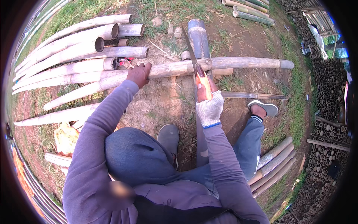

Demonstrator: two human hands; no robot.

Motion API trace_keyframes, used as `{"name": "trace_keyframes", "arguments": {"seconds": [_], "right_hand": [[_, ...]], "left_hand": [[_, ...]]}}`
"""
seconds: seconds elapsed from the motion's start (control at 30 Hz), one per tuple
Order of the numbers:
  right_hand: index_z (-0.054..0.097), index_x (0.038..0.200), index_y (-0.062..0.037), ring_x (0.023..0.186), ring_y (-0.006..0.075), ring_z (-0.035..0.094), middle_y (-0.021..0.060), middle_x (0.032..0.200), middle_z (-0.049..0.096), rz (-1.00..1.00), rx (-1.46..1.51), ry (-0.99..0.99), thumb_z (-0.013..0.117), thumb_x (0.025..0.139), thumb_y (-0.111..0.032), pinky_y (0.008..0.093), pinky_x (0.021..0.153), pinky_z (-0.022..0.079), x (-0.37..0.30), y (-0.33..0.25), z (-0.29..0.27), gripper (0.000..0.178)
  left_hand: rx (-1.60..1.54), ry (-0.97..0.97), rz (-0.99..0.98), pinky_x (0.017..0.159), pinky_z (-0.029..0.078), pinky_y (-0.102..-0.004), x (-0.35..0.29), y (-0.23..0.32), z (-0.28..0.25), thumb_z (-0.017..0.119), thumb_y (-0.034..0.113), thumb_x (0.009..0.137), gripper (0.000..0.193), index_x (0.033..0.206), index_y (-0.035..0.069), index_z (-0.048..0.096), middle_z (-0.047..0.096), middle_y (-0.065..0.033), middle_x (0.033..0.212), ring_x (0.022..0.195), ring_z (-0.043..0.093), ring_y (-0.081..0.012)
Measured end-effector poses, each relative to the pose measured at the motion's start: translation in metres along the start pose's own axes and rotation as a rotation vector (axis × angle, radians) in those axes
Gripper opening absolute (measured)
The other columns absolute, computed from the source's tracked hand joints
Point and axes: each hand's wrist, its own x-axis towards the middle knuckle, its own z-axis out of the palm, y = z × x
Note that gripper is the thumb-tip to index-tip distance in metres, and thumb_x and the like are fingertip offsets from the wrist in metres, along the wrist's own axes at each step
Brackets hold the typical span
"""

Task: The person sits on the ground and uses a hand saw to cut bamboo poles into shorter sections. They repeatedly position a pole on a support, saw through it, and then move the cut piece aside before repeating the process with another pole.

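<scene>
A long bamboo pole (pixel 171 68) lies crosswise in front of me, its right part resting over a thick grey bamboo log (pixel 198 35). My bare left hand (pixel 140 74) is closed around the pole, left of the log. In a white knitted glove with bare fingers, my right hand (pixel 209 102) grips the orange handle of a handsaw (pixel 189 46). The saw's narrow blade points away from me and crosses the pole near a node beside the log. Whether its teeth are in the bamboo I cannot tell.
Several cut bamboo poles (pixel 82 52) lie at the left. More stand in bundles at the far right (pixel 253 15) and near right (pixel 274 164). A flat strip (pixel 255 95) lies beyond my right foot. Stacked bamboo ends (pixel 328 78) line the right side.
</scene>
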Motion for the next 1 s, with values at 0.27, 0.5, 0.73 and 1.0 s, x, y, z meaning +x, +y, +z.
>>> {"name": "trace_keyframes", "arguments": {"seconds": [0.27, 0.5, 0.73, 1.0], "right_hand": [[0.059, 0.145, 0.0069, 0.13, 0.0334, 0.066, 0.0221, 0.14, 0.067, 0.142, 0.145, -0.249, 0.063, 0.107, -0.022, 0.0417, 0.112, 0.049, -0.156, -0.012, -0.105, 0.048], [0.069, 0.134, 0.004, 0.103, 0.0235, 0.073, 0.0184, 0.113, 0.078, -0.004, 0.01, 0.011, 0.068, 0.107, -0.02, 0.0358, 0.093, 0.056, -0.002, 0.007, -0.001, 0.036], [0.06, 0.146, 0.0013, 0.072, 0.0087, 0.059, 0.0078, 0.111, 0.074, 0.237, 0.233, -0.163, 0.068, 0.107, -0.033, 0.0243, 0.066, 0.048, -0.138, -0.002, -0.09, 0.053], [0.069, 0.134, 0.0014, 0.098, 0.036, 0.078, 0.0251, 0.115, 0.077, 0.023, -0.027, 0.012, 0.072, 0.103, -0.02, 0.0403, 0.087, 0.059, 0.005, 0.004, -0.005, 0.037]], "left_hand": [[0.038, 0.003, -0.03, 0.101, 0.051, -0.0611, -0.005, -0.011, 0.0, 0.085, 0.023, 0.083, 0.066, 0.137, 0.012, 0.049, 0.067, -0.0192, 0.123, 0.12, 0.067, -0.0422], [0.01, -0.021, -0.009, 0.102, 0.05, -0.0617, 0.003, 0.002, -0.002, 0.085, 0.023, 0.083, 0.065, 0.136, 0.012, 0.049, 0.067, -0.0181, 0.124, 0.12, 0.067, -0.0422], [0.027, -0.009, -0.04, 0.1, 0.051, -0.0608, -0.006, -0.01, 0.001, 0.086, 0.023, 0.084, 0.063, 0.134, 0.013, 0.049, 0.068, -0.018, 0.124, 0.118, 0.068, -0.042], [0.013, 0.004, 0.0, 0.098, 0.052, -0.0593, 0.007, 0.006, -0.001, 0.086, 0.022, 0.083, 0.062, 0.132, 0.013, 0.05, 0.068, -0.0174, 0.122, 0.116, 0.069, -0.0417]]}}
